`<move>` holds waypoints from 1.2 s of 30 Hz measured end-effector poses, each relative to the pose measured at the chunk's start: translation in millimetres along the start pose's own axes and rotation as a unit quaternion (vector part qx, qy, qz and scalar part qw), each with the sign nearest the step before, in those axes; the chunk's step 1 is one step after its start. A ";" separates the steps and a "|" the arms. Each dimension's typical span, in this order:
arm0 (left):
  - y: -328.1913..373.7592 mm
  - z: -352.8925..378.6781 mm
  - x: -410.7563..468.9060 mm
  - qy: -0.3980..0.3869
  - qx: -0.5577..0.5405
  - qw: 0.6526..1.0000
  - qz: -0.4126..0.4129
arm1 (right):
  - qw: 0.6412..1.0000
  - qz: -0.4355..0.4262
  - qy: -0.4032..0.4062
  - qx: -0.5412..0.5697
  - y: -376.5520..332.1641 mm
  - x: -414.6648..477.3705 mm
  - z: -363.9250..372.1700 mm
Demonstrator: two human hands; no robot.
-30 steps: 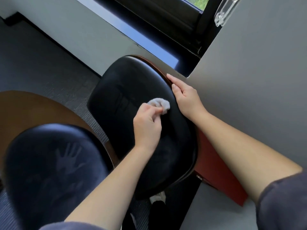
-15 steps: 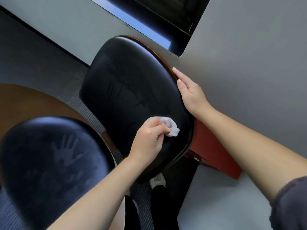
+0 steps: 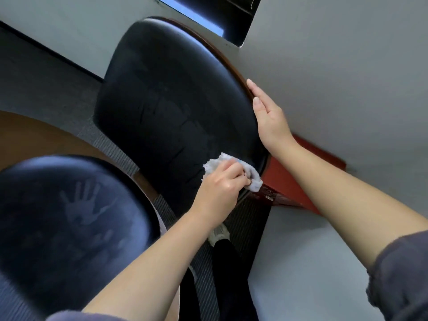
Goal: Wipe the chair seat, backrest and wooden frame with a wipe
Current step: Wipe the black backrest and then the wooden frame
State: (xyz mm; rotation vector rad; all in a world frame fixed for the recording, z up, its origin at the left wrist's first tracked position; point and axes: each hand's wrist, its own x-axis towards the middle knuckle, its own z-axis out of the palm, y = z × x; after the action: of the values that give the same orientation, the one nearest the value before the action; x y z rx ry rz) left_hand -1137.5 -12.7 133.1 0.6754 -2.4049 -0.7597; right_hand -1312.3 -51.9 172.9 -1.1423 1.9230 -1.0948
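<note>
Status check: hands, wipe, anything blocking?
Left hand grips wipe, pressed on backrest at its near edge. Right hand flat, fingers straight, bracing wooden frame rim. Nothing blocking the wipe.

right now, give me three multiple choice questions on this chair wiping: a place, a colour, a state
1. Where is the wipe?
A on the floor
B at the lower right edge of the far black cushion
C on the grey wall

2. What colour is the wipe?
A blue
B yellow
C white

3. How is the right hand?
A fingers straight, laid along the cushion's edge
B curled round the wipe
C off the chair

B, the left hand holds it there; C, it shows white against the black; A, flat fingers lie along the edge.
</note>
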 end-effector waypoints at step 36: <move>-44.4 -137.8 9.6 0.216 -0.606 0.610 -0.462 | 0.976 0.090 -0.184 0.074 -112.9 -42.5 67.2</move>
State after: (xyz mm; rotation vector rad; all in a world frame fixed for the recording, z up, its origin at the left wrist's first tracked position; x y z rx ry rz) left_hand -1047.9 -101.1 205.4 1.1904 -0.5132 -1.9915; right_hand -1197.1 -66.9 247.5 -0.9887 1.5921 -0.8448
